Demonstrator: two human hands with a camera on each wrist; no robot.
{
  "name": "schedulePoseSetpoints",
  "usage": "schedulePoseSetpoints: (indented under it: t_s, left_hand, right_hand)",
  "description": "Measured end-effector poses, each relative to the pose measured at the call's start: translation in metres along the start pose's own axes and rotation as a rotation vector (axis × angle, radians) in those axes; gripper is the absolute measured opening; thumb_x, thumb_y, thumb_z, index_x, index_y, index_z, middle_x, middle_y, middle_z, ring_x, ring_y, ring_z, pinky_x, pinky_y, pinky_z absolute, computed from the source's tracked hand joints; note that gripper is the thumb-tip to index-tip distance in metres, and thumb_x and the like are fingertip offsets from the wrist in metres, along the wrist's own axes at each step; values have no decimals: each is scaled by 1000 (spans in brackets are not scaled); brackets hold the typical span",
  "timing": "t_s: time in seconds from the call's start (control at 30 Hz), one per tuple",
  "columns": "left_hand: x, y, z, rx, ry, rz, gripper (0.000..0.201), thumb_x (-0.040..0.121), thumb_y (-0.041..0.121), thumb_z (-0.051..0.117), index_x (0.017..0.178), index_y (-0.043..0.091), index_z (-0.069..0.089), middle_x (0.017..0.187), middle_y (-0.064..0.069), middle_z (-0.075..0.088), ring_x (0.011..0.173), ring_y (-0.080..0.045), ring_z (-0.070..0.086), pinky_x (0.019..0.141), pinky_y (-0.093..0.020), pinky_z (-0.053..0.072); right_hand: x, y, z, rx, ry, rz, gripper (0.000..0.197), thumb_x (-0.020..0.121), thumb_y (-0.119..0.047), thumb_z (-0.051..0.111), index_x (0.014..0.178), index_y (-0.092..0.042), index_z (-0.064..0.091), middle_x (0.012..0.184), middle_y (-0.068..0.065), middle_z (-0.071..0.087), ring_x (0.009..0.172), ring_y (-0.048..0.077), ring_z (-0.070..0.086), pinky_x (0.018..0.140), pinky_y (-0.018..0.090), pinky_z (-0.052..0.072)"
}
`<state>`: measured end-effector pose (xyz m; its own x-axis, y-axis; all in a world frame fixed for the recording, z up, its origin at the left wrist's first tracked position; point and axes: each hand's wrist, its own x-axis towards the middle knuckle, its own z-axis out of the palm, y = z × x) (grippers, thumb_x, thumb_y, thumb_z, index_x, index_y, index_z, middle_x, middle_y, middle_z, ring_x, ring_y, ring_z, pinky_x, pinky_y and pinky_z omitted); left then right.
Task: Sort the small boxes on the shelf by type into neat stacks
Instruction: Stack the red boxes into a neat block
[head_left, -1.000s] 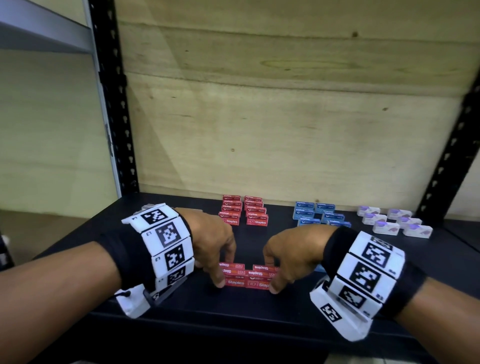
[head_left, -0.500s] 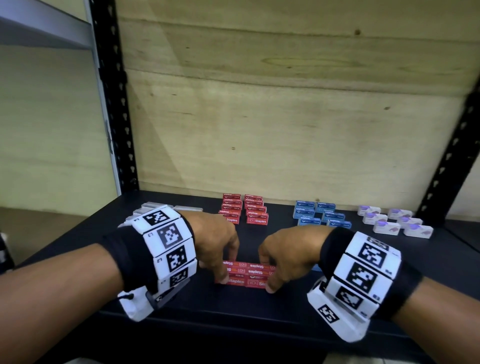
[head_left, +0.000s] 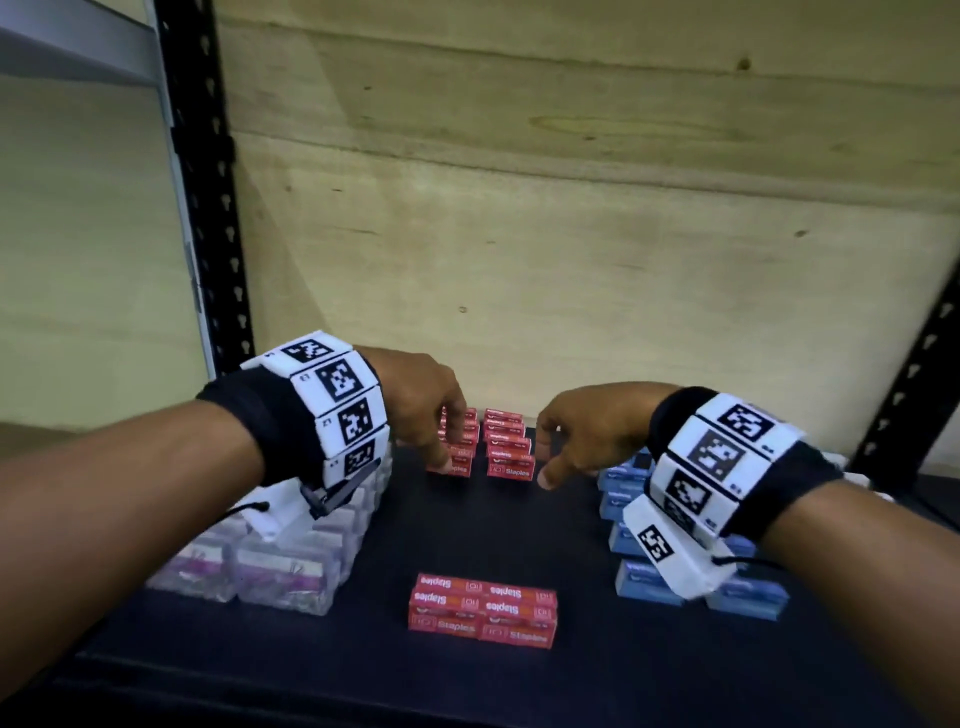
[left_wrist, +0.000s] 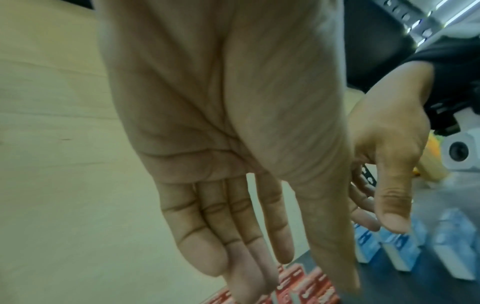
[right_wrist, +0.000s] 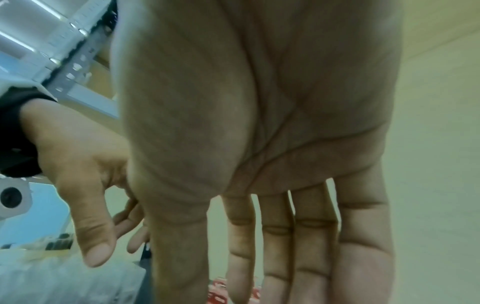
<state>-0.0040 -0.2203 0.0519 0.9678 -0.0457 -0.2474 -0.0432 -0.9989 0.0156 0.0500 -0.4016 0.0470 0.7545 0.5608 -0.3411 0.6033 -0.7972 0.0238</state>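
Observation:
Two groups of red staple boxes stand on the black shelf (head_left: 467, 535): a low neat block (head_left: 483, 610) near the front edge and a taller double stack (head_left: 506, 447) at the back. My left hand (head_left: 428, 410) hangs at the left side of the back stack, its fingers straight and against the left column. My right hand (head_left: 576, 441) hovers just right of that stack, holding nothing. In the left wrist view the left hand (left_wrist: 221, 144) points straight down over red boxes (left_wrist: 311, 288). In the right wrist view the right hand (right_wrist: 272, 123) is also straight-fingered.
Clear boxes with purple labels (head_left: 270, 551) sit in rows at the left under my left wrist. Blue boxes (head_left: 649, 577) are grouped at the right under my right wrist. A plywood back wall and black uprights (head_left: 208, 208) close in the shelf.
Both hands have let go of the front red block and moved back to the rear red stack. The front block stays where it was. The view has shifted closer to the shelf.

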Motion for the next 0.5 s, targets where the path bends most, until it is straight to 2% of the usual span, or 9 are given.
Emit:
schedulePoseSetpoints:
  t_s: [0.1, 0.17, 0.27, 0.33, 0.4, 0.5]
  left_hand:
    - [24, -7, -4, 81, 23, -40, 21, 81, 38, 77, 97, 30, 67, 96, 9, 68, 74, -1, 56, 60, -19, 39]
    - [38, -11, -3, 116, 7, -66, 22, 81, 37, 76, 100, 27, 69, 93, 10, 66, 70, 1, 51, 58, -19, 38]
    - [56, -13, -2, 162, -28, -86, 25, 81, 36, 77, 103, 27, 70, 93, 11, 63, 73, -3, 53, 58, -19, 38]
    - [65, -14, -2, 182, -50, -100, 26, 82, 35, 77, 105, 26, 69, 95, 10, 63, 79, -7, 55, 60, -20, 40]
    - [73, -13, -4, 186, -90, -89, 29, 81, 34, 78, 107, 24, 69, 97, 9, 64, 83, -9, 57, 64, -21, 42]
    - [85, -15, -2, 173, -174, -69, 30, 82, 28, 78, 109, 19, 69, 91, 8, 64, 75, -6, 55, 61, -18, 42]
  right_hand:
    - [29, 9, -3, -41, 56, 13, 34, 86, -38, 72, 111, -16, 68, 105, 3, 71, 82, 16, 59, 71, 28, 46]
    - [43, 11, -1, -81, 45, 16, 35, 87, -36, 72, 114, -15, 67, 111, 2, 69, 87, 17, 58, 76, 30, 46]
    - [61, 12, -2, -106, 13, -2, 36, 87, -33, 72, 117, -14, 66, 114, 2, 68, 94, 19, 60, 77, 29, 44]
    - [68, 11, -5, -118, -7, -18, 35, 87, -31, 73, 116, -14, 66, 110, 1, 68, 96, 20, 62, 74, 28, 45]
    - [75, 10, -8, -147, -20, -30, 34, 86, -31, 73, 115, -13, 68, 97, -2, 67, 87, 18, 61, 65, 25, 44]
    - [82, 8, -8, -195, -59, -31, 32, 86, -27, 73, 114, -10, 69, 84, -1, 63, 79, 18, 58, 66, 26, 46]
